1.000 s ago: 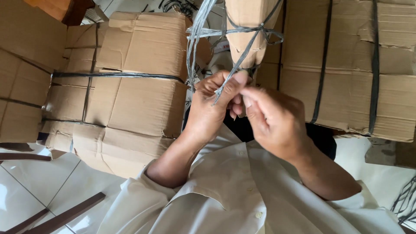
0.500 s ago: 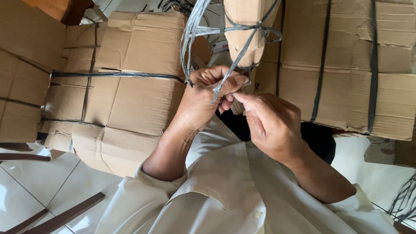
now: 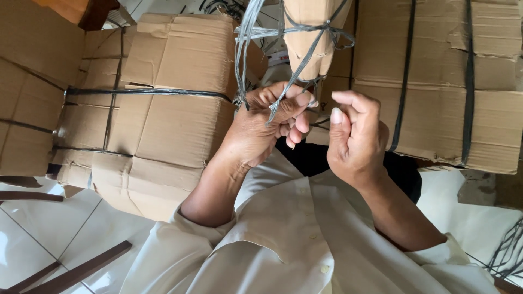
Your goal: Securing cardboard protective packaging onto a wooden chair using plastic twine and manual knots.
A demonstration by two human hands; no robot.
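Two hands up in front of a white collared shirt [image 3: 283, 239], and it's all string and cardboard out here. Left hand [image 3: 261, 128] is curled tight, fingers pinching flat grey plastic twine [image 3: 289, 87] that looks thin, ribbon-like and a little frayed. One strand runs from that pinch straight up to a narrow cardboard bundle [image 3: 313, 38], where the twine crosses and knots around the tapered brown end. More loose strands hang in a bunch just left of the bundle, dropping to the left hand's knuckles.

Right hand [image 3: 357, 139] sits just right of the left, apart from it, loosely cupped with thumb raised and fingers bent over; whether it holds anything, I cannot tell.

Left of the bundle, a big corrugated carton [image 3: 174, 109], matte tan, creased and dented, with torn flaps at its lower edge, is cinched by dark flat strapping [image 3: 147, 93]. Right of the bundle, another strapped carton [image 3: 463, 98], rough-edged, has two dark bands running down its face. Further cartons stack at the far left.

Below the cartons, the floor [image 3: 32, 239] is glossy white tile with thin grout lines, and dark brown wooden strips [image 3: 81, 269] lie on it at lower left.
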